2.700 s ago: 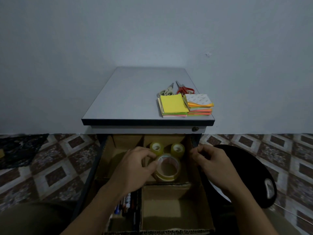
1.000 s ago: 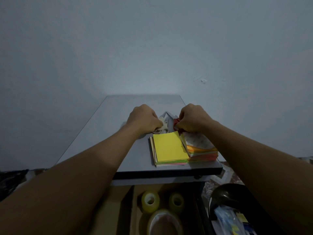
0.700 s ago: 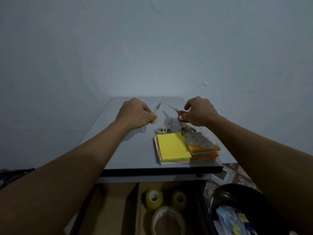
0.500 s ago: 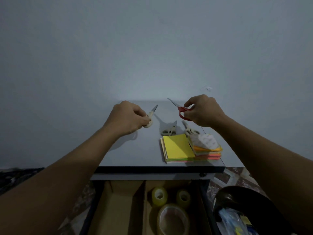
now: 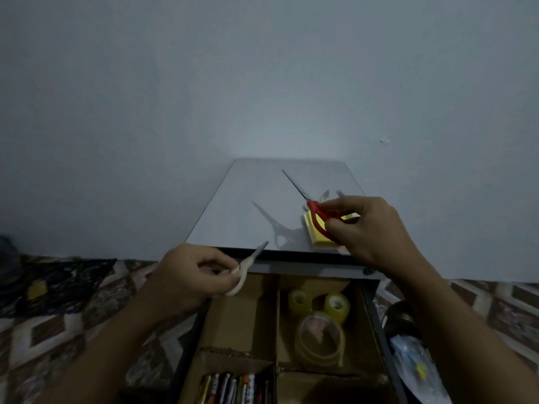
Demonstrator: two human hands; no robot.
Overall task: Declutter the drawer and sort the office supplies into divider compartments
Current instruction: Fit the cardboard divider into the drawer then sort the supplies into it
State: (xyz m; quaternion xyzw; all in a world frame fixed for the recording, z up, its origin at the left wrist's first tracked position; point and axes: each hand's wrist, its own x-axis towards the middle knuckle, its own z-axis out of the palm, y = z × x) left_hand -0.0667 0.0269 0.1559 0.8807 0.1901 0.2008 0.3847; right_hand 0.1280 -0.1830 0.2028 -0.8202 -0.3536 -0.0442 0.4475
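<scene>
My left hand [image 5: 189, 275] grips cream-handled scissors [image 5: 248, 265] just over the back left compartment of the open drawer [image 5: 370, 316]. My right hand [image 5: 367, 228] holds red-handled scissors [image 5: 313, 209] by the handle above the table top [image 5: 262, 205], blades pointing away. The cardboard divider [image 5: 277, 319] splits the drawer into compartments. Three tape rolls [image 5: 320, 336] lie in the back right one. Several pens and markers [image 5: 233, 387] fill the front left one. A yellow sticky-note stack [image 5: 313, 236] sits on the table, partly hidden by my right hand.
Two more scissors' tips [image 5: 332, 195] show on the table behind my right hand. A dark bin [image 5: 408, 330] holding a plastic bag stands right of the drawer. Patterned floor tiles lie on both sides. A plain wall is close behind the table.
Both hands picked scissors off the table and drew back toward me. My left hand came down from the table top to the drawer's front edge; my view tipped down.
</scene>
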